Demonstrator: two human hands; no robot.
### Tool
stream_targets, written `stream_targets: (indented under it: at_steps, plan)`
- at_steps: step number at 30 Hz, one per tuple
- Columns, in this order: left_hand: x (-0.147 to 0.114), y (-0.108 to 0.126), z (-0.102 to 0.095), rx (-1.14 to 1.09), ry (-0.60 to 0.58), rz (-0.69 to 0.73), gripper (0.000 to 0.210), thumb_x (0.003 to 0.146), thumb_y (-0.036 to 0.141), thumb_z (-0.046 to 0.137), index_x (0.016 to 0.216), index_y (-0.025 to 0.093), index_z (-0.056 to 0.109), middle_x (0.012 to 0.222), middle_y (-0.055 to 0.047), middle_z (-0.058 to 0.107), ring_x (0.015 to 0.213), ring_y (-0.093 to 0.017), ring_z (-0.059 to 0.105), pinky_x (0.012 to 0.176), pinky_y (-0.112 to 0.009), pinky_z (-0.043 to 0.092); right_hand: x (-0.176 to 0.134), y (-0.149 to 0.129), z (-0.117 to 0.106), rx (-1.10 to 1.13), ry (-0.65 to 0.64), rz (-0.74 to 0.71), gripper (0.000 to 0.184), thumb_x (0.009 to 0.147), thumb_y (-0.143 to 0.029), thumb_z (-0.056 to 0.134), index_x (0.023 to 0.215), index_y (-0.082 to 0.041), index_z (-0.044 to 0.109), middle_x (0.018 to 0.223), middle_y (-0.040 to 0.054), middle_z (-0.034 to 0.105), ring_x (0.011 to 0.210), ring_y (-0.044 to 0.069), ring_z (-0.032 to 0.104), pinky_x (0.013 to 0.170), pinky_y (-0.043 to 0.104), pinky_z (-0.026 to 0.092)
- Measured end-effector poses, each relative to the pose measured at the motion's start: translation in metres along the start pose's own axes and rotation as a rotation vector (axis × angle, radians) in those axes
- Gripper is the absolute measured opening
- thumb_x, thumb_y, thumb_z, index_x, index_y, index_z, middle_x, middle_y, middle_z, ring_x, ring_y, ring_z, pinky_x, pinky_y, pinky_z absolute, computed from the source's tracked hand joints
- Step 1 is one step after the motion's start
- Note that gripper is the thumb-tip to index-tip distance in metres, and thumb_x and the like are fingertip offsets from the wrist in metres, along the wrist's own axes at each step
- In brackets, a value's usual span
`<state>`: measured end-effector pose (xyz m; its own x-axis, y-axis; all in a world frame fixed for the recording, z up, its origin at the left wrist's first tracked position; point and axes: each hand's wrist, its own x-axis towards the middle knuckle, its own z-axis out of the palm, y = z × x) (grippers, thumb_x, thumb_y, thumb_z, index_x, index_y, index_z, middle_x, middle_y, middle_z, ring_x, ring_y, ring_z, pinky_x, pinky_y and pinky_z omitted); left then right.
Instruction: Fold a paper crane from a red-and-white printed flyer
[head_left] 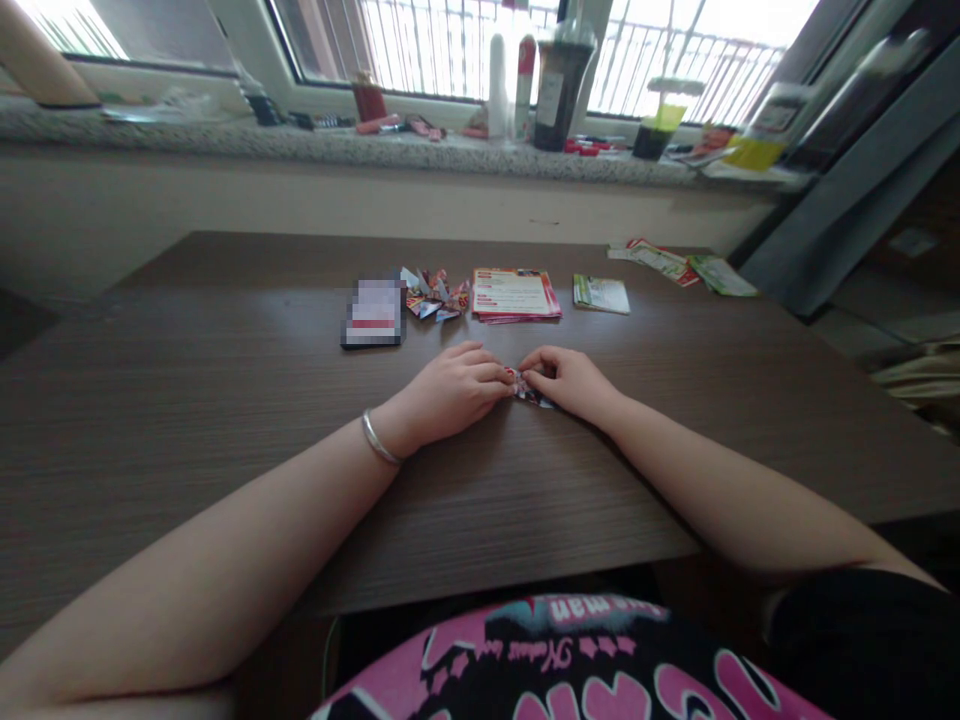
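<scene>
A small strip of folded printed paper [532, 392], red, white and dark, lies on the table between my two hands. My left hand [466, 388], with a silver bangle at its wrist, lies palm down with its fingertips pressed on the left end of the paper. From the other side my right hand [576, 382] pinches the paper between thumb and forefinger. Part of the paper is hidden under the fingers. Just beyond are several folded paper pieces [436, 297] in a loose heap and a stack of printed paper sheets [516, 292].
A flat dark-edged device with a blurred screen [373, 312] lies left of the folded pieces. Right of the sheets sits a smaller paper stack [601, 294], with loose paper strips [660, 262] farther back. Cups and bottles line the stone windowsill [450, 147] behind the table [187, 380].
</scene>
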<state>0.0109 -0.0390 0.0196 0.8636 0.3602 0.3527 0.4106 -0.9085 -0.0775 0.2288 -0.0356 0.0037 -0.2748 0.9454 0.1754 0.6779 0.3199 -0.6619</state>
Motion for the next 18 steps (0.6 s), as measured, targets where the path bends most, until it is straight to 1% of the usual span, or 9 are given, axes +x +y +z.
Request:
stream_targets:
  at_steps: [5,8,11,13,16,18]
  plan:
    - [0.001,0.005,0.0,0.064,-0.015,0.008,0.025,0.094,0.02,0.048,0.112,0.021,0.066,0.116,-0.005,0.068,0.11,-0.021,0.058,0.096,-0.038,0.041,0.002,0.007,0.001,0.014,-0.05,-0.002,0.01,0.078,-0.018,0.06,0.085,-0.019,0.068,0.069,-0.0012,0.068,0.06,0.011,0.058,0.06,0.024,0.043]
    - [0.001,0.009,-0.001,0.107,-0.043,-0.028,0.025,0.093,0.02,0.05,0.112,0.02,0.065,0.115,-0.006,0.068,0.103,-0.021,0.059,0.089,-0.036,0.044,0.002,0.01,0.001,-0.02,-0.018,-0.001,0.008,0.079,-0.02,0.061,0.084,-0.02,0.067,0.068,-0.0021,0.067,0.06,0.011,0.058,0.06,0.024,0.043]
    - [0.001,0.011,-0.001,0.111,-0.063,-0.069,0.03,0.092,0.024,0.051,0.12,0.021,0.062,0.115,-0.008,0.068,0.098,-0.021,0.06,0.084,-0.034,0.045,0.001,0.01,0.0,-0.062,0.009,-0.029,0.007,0.078,-0.021,0.062,0.084,-0.02,0.067,0.068,-0.0031,0.067,0.059,0.011,0.057,0.06,0.024,0.042]
    - [0.001,0.011,-0.001,0.1,-0.065,-0.075,0.033,0.092,0.025,0.051,0.124,0.022,0.06,0.116,-0.008,0.067,0.1,-0.022,0.06,0.085,-0.035,0.046,0.001,0.009,-0.002,-0.076,0.003,-0.024,0.008,0.078,-0.021,0.062,0.083,-0.021,0.068,0.068,-0.0029,0.068,0.06,0.011,0.057,0.06,0.024,0.042]
    - [0.0,0.01,0.001,0.059,-0.061,-0.071,0.032,0.092,0.023,0.05,0.123,0.022,0.061,0.119,-0.009,0.066,0.103,-0.023,0.061,0.088,-0.037,0.048,0.001,0.009,-0.005,-0.085,-0.016,0.012,0.01,0.078,-0.025,0.064,0.08,-0.022,0.072,0.07,-0.0015,0.07,0.063,0.012,0.059,0.061,0.025,0.041]
    - [-0.001,0.009,0.002,0.02,-0.044,-0.073,0.032,0.093,0.022,0.049,0.122,0.021,0.062,0.12,-0.01,0.065,0.106,-0.023,0.061,0.091,-0.038,0.049,0.001,0.011,-0.006,-0.096,-0.034,-0.021,0.011,0.079,-0.025,0.064,0.08,-0.022,0.074,0.071,-0.001,0.07,0.064,0.012,0.059,0.061,0.024,0.041]
